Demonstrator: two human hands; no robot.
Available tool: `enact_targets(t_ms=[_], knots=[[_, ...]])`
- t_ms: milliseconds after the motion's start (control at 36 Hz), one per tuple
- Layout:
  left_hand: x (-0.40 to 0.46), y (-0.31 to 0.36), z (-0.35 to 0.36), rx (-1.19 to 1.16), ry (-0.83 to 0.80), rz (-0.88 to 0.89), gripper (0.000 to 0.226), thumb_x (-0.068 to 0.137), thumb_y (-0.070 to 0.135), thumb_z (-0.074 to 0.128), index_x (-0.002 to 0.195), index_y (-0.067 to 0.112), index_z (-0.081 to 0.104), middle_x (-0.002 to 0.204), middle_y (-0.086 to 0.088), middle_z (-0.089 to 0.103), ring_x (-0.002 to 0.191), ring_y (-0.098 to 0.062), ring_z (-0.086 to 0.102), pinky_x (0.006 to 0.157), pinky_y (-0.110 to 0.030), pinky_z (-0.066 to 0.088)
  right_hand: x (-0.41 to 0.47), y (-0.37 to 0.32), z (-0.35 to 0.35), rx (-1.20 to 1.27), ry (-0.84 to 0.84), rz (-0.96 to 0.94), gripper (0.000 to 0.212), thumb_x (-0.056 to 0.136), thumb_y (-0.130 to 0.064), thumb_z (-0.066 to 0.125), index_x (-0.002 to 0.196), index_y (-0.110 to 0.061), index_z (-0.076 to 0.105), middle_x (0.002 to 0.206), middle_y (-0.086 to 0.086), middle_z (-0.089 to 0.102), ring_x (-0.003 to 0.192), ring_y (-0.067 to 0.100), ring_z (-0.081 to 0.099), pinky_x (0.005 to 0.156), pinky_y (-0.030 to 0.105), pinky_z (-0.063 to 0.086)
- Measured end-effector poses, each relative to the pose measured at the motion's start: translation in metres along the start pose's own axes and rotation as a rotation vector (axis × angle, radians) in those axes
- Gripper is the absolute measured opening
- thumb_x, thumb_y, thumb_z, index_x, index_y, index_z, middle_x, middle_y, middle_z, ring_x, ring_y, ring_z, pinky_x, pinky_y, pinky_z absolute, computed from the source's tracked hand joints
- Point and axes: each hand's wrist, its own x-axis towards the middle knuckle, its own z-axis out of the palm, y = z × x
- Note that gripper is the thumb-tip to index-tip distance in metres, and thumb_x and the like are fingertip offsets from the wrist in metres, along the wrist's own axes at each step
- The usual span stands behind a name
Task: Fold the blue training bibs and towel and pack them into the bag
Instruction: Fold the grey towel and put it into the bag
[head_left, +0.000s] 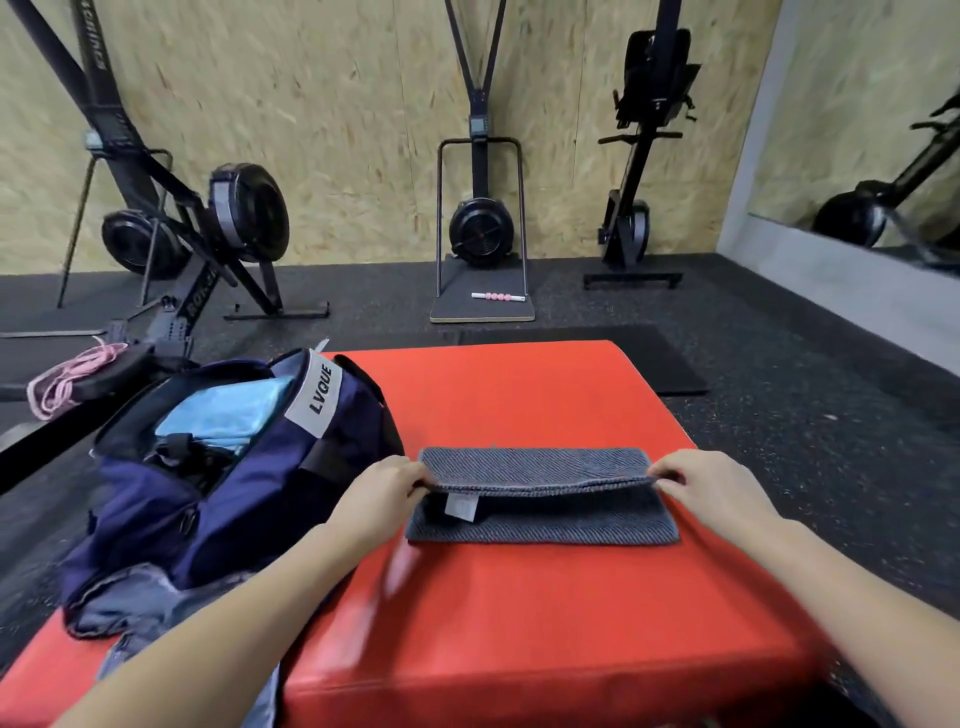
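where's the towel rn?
Head view, centre: the grey towel lies on the red pad, right of the navy bag. The left hand and right hand pinch the ends of its upper fold.

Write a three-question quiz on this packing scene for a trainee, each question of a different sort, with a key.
1. True or false: the left hand and right hand each pinch one end of the grey towel's upper layer.
2. What already lies inside the open navy bag?
A. a pink rope
B. light blue fabric
C. nothing
3. Fill in: the towel lies on a ____ padded box.

Key:
1. True. The upper layer is lifted off the lower one.
2. B. The light blue fabric shows through the opening; the pink rope lies behind the bag, outside it.
3. Red.
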Motion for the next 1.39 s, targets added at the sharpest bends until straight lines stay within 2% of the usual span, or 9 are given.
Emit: enact_targets(t_ms=[222,361,500,639,861,1028,1167,1250,1389], knots=[[-0.031,-0.003,0.032,0.110,-0.227,0.067,0.024,0.090,0.013,0.056,0.105,0.020,0.074,0.102,0.005,0.069,0.104,-0.021,0.058,0.090,-0.036,0.048,-0.017,0.010,0.032,-0.107,-0.362,-0.015,0.017,0.096,-0.037,0.056,0.109,-0.034,0.067,0.112,-0.010,0.067,0.105,0.015,0.061,0.086,0.033,0.050],[-0.041,-0.002,0.044,0.118,-0.022,0.047,0.023,0.082,0.027,0.059,0.096,0.028,0.077,0.094,0.014,0.069,0.091,-0.021,0.059,0.075,-0.038,0.054,-0.012,0.008,0.025,-0.198,-0.381,-0.072,0.027,0.086,-0.040,0.048,0.102,-0.034,0.069,0.104,-0.013,0.065,0.103,0.017,0.062,0.086,0.035,0.051],[-0.043,0.023,0.056,0.025,0.145,-0.007,0.028,0.087,0.041,0.050,0.095,0.029,0.074,0.087,0.012,0.059,0.083,-0.016,0.056,0.070,-0.036,0.053,0.012,0.003,0.028,-0.058,-0.253,-0.024,0.032,0.082,-0.047,0.044,0.092,-0.030,0.070,0.092,-0.011,0.067,0.091,0.019,0.064,0.080,0.038,0.053],[-0.035,0.047,0.074,-0.028,0.065,-0.244,0.037,0.091,0.059,0.052,0.111,0.031,0.065,0.100,0.010,0.052,0.099,-0.014,0.058,0.076,-0.033,0.053,0.055,-0.004,0.049,0.041,-0.226,-0.047,0.040,0.098,-0.040,0.055,0.132,-0.021,0.059,0.131,-0.001,0.060,0.122,0.020,0.054,0.105,0.039,0.043],[-0.019,0.041,0.088,0.107,0.184,-0.303,0.054,0.087,0.070,0.036,0.102,0.029,0.066,0.095,0.007,0.056,0.092,-0.020,0.057,0.071,-0.036,0.052,0.111,0.004,0.083,0.070,-0.223,-0.100,0.032,0.100,-0.022,0.052,0.132,-0.021,0.058,0.135,0.000,0.059,0.125,0.021,0.054,0.108,0.043,0.041],[0.021,0.015,0.095,0.038,0.157,-0.215,0.045,0.089,0.055,0.057,0.111,0.017,0.068,0.098,-0.002,0.061,0.093,-0.027,0.057,0.084,-0.039,0.051,0.103,0.025,0.087,0.105,-0.210,-0.071,0.028,0.098,-0.026,0.056,0.127,-0.025,0.061,0.128,-0.003,0.063,0.117,0.020,0.058,0.101,0.040,0.046],[0.079,-0.004,0.092,-0.064,0.064,-0.301,0.050,0.096,0.024,0.059,0.141,0.005,0.048,0.141,-0.022,0.050,0.135,-0.040,0.041,0.115,-0.043,0.031,0.062,0.031,0.070,0.166,-0.192,-0.010,0.020,0.091,-0.035,0.068,0.109,-0.026,0.063,0.103,-0.009,0.066,0.094,0.013,0.060,0.086,0.031,0.047],[0.082,0.018,0.085,-0.150,0.059,-0.332,0.048,0.102,0.019,0.049,0.146,0.002,0.042,0.151,-0.020,0.042,0.144,-0.031,0.033,0.117,-0.032,0.019,0.033,0.026,0.066,0.251,-0.261,0.000,0.018,0.086,-0.040,0.074,0.093,-0.031,0.059,0.088,-0.013,0.064,0.079,0.007,0.060,0.076,0.026,0.046],[0.038,0.060,0.081,-0.231,0.002,-0.203,0.041,0.096,0.017,0.058,0.137,0.007,0.056,0.142,-0.019,0.053,0.137,-0.031,0.045,0.114,-0.031,0.028,-0.011,0.008,0.065,0.297,-0.344,-0.026,0.029,0.078,-0.050,0.077,0.094,-0.032,0.060,0.087,-0.011,0.065,0.076,-0.002,0.059,0.078,0.024,0.049]])
